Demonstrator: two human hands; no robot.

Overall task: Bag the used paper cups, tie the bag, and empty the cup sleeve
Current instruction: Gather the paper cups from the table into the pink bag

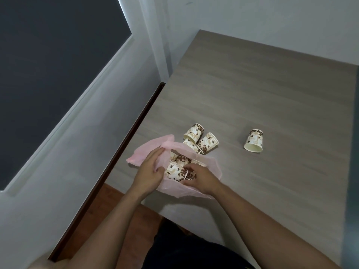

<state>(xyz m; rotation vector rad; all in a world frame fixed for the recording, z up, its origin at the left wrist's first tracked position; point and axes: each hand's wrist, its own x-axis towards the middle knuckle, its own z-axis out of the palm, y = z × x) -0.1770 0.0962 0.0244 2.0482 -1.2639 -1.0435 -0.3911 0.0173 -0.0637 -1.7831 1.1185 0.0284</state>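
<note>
i am standing at the near left corner of the grey wood-grain table point(272, 90), both bare arms reaching over a thin pink plastic bag point(212, 167) that is lying open and crumpled there. my left hand point(150, 171) is gripping the left side of the bag's mouth, its fingers point(155, 154) curled around the pink film and holding it open. my right hand point(202, 180) is sitting inside the opening, its fingers point(188, 168) clenching the rim of a paper cup point(175, 171) printed with brown coffee beans. more cups point(182, 159) are lying in the bag just behind it. three loose cups point(202, 138) are lying on their sides in a cluster touching the bag's far edge. a single cup point(254, 140) is lying on its side well apart to the right.
</note>
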